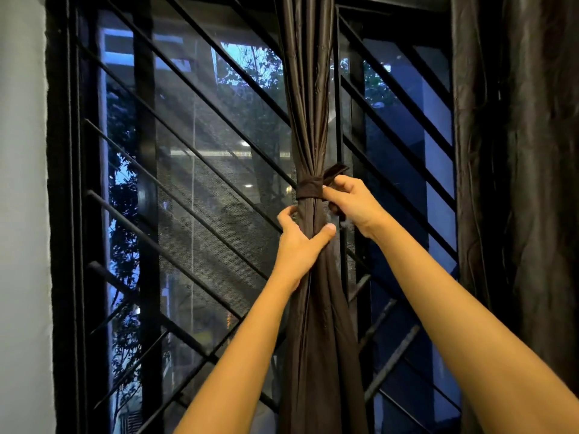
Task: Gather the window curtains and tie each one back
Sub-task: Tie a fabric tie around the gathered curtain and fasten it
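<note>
A dark brown curtain [308, 89] hangs bunched into a narrow column in front of the window's middle post. A dark fabric tie band [309, 191] is wrapped around it at mid height, and one loose end sticks up to the right. My left hand [297, 242] grips the bunched curtain just below the band, thumb across the front. My right hand [352, 203] pinches the band's ends at the curtain's right side. A second dark curtain [517, 151] hangs loose along the right edge of the window.
Behind the curtains is a black-framed window [62, 214] with slanted black grille bars [194, 151] and a mesh screen. A pale wall [22, 214] borders it on the left. Trees and buildings show outside in dim light.
</note>
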The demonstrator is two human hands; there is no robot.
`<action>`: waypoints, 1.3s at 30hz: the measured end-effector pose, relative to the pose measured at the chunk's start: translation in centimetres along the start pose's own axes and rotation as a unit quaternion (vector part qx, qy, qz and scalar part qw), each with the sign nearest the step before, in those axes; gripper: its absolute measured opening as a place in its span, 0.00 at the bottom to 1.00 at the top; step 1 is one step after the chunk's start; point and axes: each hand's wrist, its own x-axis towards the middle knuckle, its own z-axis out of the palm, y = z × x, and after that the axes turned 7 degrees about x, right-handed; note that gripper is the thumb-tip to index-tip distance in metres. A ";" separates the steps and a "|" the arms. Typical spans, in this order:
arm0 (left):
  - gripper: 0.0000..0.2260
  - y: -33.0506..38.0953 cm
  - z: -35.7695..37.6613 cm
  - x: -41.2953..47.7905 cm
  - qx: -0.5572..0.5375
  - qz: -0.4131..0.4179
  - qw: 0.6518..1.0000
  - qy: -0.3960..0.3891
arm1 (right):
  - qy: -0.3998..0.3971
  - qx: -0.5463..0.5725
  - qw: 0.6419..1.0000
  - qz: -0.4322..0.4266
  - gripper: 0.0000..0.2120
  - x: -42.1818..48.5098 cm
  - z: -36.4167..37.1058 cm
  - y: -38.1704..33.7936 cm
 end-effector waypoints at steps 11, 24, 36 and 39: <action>0.20 -0.1 1.1 -1.8 0.108 0.107 0.977 0.152 | 0.067 0.037 0.991 -0.111 0.04 -2.8 -0.6 -3.1; 0.23 1.3 0.0 -2.3 0.321 0.335 0.834 0.298 | 0.110 -0.030 0.988 -0.102 0.10 -3.6 0.7 -3.1; 0.06 4.6 -3.6 -1.2 0.253 0.353 0.864 0.254 | 0.075 0.132 0.988 0.017 0.07 -4.4 1.8 -4.7; 0.04 4.4 -4.1 -1.1 0.204 0.348 0.884 0.236 | 0.099 0.263 0.954 0.103 0.07 -4.4 2.1 -4.6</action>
